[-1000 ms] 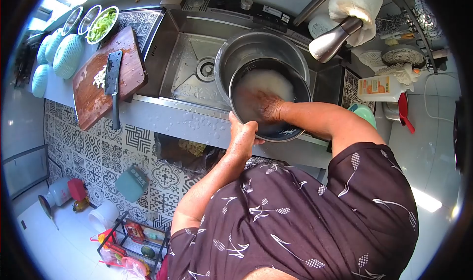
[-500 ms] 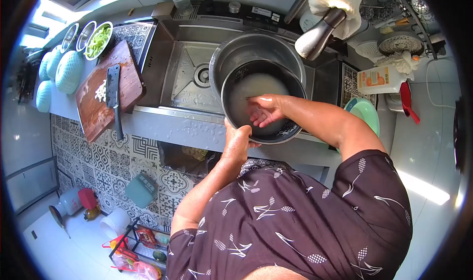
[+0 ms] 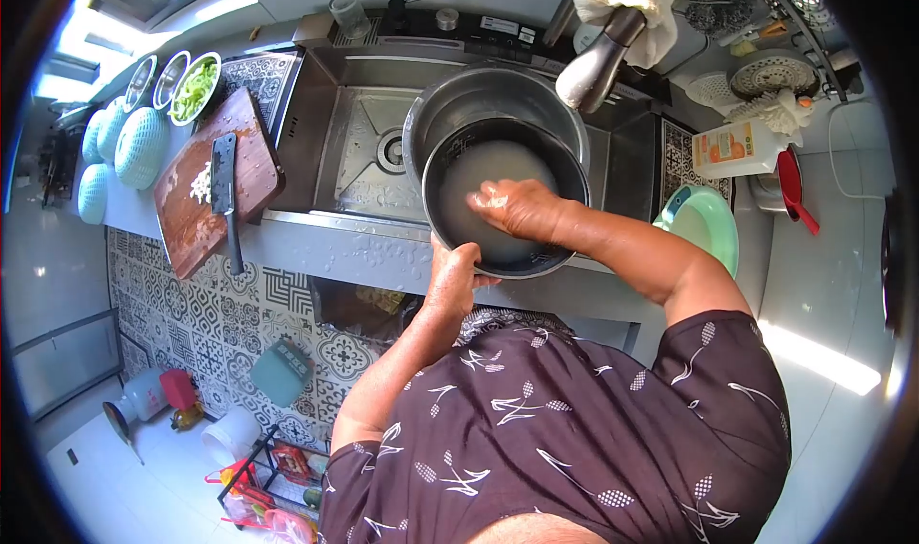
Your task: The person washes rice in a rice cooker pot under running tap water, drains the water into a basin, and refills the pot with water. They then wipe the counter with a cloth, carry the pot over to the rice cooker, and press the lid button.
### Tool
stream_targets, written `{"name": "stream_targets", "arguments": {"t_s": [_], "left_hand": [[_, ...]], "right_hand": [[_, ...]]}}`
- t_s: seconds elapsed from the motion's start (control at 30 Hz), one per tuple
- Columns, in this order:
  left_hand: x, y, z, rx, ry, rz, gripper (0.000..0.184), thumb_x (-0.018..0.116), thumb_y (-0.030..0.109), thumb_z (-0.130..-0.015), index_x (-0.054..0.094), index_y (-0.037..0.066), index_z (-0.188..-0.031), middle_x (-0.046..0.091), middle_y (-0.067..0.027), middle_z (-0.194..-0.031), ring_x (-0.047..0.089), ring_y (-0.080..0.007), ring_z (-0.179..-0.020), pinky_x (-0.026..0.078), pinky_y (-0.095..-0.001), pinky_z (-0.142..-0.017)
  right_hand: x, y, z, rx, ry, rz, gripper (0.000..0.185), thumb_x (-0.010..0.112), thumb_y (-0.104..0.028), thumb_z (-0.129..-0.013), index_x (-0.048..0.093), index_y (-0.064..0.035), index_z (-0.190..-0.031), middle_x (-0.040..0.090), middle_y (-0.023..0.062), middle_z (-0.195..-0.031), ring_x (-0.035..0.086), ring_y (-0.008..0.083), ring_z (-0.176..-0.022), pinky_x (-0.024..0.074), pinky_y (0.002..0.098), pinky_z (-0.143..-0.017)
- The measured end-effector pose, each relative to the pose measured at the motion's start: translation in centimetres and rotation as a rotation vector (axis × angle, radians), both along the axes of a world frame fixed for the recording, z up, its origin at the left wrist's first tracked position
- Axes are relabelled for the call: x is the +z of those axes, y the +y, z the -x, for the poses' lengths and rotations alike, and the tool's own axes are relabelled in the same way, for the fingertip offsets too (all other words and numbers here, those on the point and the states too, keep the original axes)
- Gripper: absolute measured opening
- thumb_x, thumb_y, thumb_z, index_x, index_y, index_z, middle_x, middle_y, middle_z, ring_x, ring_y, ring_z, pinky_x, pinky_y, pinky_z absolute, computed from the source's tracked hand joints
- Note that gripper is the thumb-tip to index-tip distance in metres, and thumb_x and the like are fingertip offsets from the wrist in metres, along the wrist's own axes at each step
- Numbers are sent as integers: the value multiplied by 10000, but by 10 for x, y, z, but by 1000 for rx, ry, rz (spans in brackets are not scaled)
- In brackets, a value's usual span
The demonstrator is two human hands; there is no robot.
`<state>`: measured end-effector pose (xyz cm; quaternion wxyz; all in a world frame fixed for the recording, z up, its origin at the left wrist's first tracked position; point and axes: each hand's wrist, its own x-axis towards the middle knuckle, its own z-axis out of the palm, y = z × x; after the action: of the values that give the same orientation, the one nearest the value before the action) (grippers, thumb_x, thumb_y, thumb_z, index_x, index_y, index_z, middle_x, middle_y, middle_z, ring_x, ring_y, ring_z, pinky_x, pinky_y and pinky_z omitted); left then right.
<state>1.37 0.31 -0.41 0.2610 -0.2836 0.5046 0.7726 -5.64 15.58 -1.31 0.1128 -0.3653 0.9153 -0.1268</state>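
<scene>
A dark round pot (image 3: 443, 147) with cloudy, whitish water (image 3: 493, 166) in it is tilted toward me. It rests against a larger grey metal basin (image 3: 414, 127) in the sink. My left hand (image 3: 455, 274) grips the pot's near left rim, thumb over the edge. Over the water inside the pot is my right hand (image 3: 517, 207), back of the hand up and fingers bent, the fingertips at the cloudy surface. Whether those fingertips hold anything is hidden.
On the left, a cleaver (image 3: 223, 175) and chopped white bits lie on a wooden board (image 3: 182, 209), beside a bowl of green pieces (image 3: 196, 89). A faucet (image 3: 598, 65) hangs over the basin. A green bowl (image 3: 713, 223) and white jug (image 3: 732, 149) stand right.
My right hand came up out of the cloudy water, showed its palm, and has now turned palm down over the water. My left hand has kept its grip on the rim.
</scene>
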Motion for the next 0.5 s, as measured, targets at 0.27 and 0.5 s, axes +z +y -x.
{"name": "stream_targets", "arguments": {"t_s": [0.27, 0.5], "left_hand": [[-5, 0, -3, -4, 53, -16, 604, 412, 5, -658, 340, 59, -1255, 546, -145, -988, 624, -266, -760, 570, -421, -571], [-14, -1, -8, 18, 40, -70, 587, 413, 4, -650, 340, 64, -1230, 517, -149, -1011, 612, -272, -780, 563, -397, -546]], "right_hand": [[69, 17, 24, -246, -882, 566, 190, 587, -219, -818, 655, -143, -979, 634, 86, -803, 625, 238, -736, 503, 321, -625], [45, 40, 16, -532, 66, 559, 140, 616, -171, -813, 668, -90, -914, 651, 118, -826, 633, 254, -718, 503, 312, -669]]}}
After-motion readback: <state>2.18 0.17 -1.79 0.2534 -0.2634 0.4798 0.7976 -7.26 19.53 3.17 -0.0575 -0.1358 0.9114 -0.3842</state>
